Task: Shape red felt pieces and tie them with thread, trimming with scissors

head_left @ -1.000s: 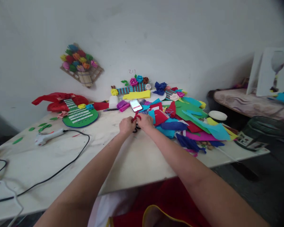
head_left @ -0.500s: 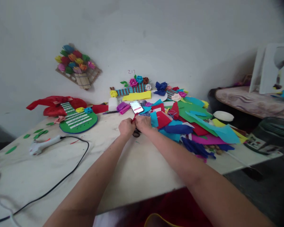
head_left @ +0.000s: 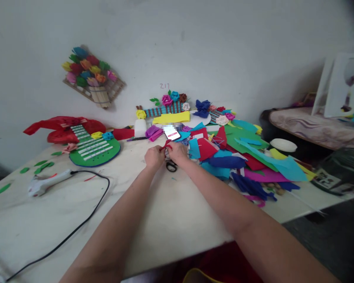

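Both my hands meet over the middle of the white table. My left hand and my right hand are closed, pinching a small red strip of felt between their fingertips. Black-handled scissors lie on the table just below my right hand. A phone with a lit screen lies just beyond the hands. A heap of coloured felt pieces spreads to the right of my right hand.
A white glue gun with a black cord lies at left. A green round felt craft and red felt sit behind it. Felt flowers line the wall; a flower basket hangs on it. A white plate stands at right.
The view has drifted left and down a little. My hands have kept working the red strip in nearly the same spot, and the scissors now show more plainly below them.
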### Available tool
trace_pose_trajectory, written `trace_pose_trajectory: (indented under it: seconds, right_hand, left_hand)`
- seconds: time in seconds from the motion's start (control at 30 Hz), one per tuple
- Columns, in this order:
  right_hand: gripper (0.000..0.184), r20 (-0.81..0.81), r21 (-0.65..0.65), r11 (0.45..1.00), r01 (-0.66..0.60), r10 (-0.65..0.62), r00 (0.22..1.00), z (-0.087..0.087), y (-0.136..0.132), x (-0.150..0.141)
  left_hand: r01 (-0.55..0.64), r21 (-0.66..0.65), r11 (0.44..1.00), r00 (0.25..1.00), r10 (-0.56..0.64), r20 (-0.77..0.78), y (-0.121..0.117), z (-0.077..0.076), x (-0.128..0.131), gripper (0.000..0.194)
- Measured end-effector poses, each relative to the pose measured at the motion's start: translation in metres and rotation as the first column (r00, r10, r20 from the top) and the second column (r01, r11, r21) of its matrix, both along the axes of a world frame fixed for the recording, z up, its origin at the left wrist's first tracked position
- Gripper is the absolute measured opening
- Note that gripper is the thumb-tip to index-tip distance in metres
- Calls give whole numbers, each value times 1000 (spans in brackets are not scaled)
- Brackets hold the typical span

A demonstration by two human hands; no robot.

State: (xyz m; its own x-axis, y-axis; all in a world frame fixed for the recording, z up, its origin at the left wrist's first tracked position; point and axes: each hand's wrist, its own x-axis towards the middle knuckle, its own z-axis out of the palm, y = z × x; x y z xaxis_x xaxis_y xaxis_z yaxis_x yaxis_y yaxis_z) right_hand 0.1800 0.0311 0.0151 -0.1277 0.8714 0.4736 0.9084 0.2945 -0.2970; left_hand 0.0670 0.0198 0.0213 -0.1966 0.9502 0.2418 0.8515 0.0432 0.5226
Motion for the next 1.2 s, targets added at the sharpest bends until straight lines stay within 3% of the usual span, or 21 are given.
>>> trace_pose_trajectory:
  seconds: [0.17,0.4,0.6,0.77,1.2]
  right_hand:
    - [26,6,-31,1000,3,-3,1000,5,-2,1]
    - [26,38,-8,1000,3,-3,999,3,-10,-2]
    - [27,-26,-1,998,64,-64,998,-3,-19,-9]
    - [28,-42,-8,998,59,-59,997,-10,-22,-11]
    - [27,-84,20,998,56,-55,995,-10,-27,-4]
  left_hand:
    - [14,50,999,998,-11,-54,-5,-5,-1,31]
    - [9,7,1000,997,-9,-70,-12,-2,3,30]
    - [-35,28,999,989,38,-146,-18,1,9,32]
    - [-39,11,999,992,40,-115,-19,0,10,30]
    - [242,-62,968,967,-236,91,-9,5,-10,22]
